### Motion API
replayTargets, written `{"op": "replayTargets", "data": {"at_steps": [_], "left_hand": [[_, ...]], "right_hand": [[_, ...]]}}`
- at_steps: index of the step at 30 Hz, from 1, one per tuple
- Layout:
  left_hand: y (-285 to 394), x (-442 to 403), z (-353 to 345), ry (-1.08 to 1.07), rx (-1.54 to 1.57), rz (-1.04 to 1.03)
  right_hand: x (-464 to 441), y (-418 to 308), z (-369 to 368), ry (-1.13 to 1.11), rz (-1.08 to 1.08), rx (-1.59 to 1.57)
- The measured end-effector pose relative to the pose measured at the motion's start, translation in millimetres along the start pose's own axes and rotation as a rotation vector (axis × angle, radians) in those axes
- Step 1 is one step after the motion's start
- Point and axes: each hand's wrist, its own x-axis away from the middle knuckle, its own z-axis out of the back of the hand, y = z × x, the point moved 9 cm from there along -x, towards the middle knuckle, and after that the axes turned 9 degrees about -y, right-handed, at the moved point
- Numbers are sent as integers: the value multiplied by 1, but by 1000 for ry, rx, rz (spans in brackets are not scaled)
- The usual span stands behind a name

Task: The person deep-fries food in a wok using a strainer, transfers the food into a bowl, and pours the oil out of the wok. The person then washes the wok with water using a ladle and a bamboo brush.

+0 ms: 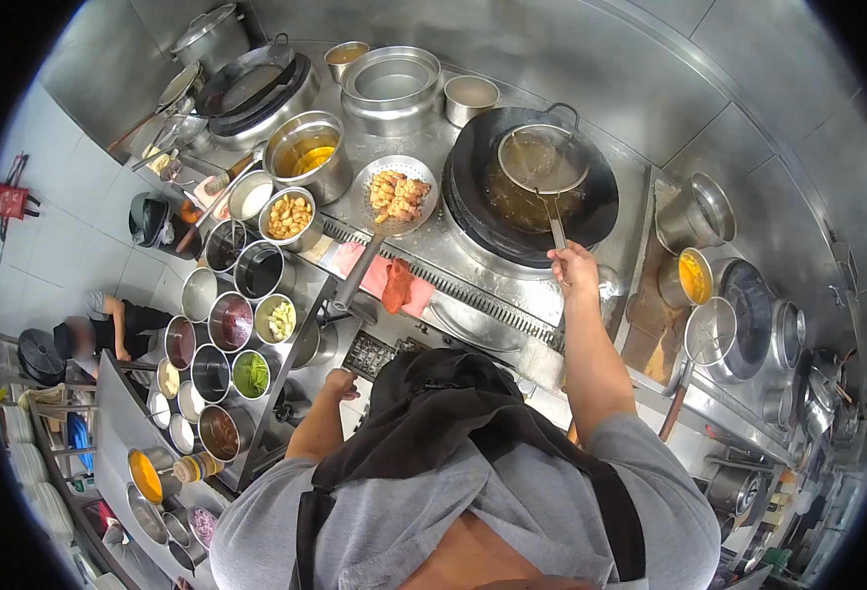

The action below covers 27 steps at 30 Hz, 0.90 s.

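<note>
Black wok (601, 202) apparently leaves room between rim and right hand's (575, 266) strainer (543, 160).

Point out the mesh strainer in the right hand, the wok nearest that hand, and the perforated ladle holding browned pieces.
Mesh strainer (543, 158): head view, middle of its round mesh.
Wok (601, 195): head view, dark inner wall, right side.
Perforated ladle (360, 201): head view, bare left edge of its bowl.

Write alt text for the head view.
A person's right hand holds a mesh strainer by its handle over a dark wok; the left hand is beside the black apron. Left of the wok, browned food sits on a perforated ladle, with metal containers farther left.
</note>
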Motion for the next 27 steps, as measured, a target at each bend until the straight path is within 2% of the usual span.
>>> {"op": "replayTargets", "data": {"at_steps": [4, 7, 10, 11, 13, 14, 17, 19, 23, 27], "left_hand": [[-23, 11, -5, -22, 28, 69], [-39, 14, -5, 15, -34, 120], [-49, 6, -4, 9, -43, 113], [-47, 10, -4, 34, -54, 132], [-42, 11, -7, 12, -31, 154], [-44, 10, -10, -3, -11, 171], [-36, 4, -19, -16, 0, 143], [-31, 2, -22, -28, 30, 118], [-21, -8, -25, -49, -34, 100], [-13, -9, -19, -36, -25, 30]], "right_hand": [[12, -20, -3, -4, 1, -59], [30, -48, 14, 19, 93, 103], [71, -83, 28, 107, 113, 580], [82, -85, 32, 110, 106, 586], [106, -90, 40, 169, 77, 907], [113, -83, 49, 166, 72, 917], [127, -55, 62, 106, -7, 801], [132, -35, 53, 32, -76, 502], [129, -21, 17, -66, -157, 386], [124, 2, 6, -41, -160, 156]]}}
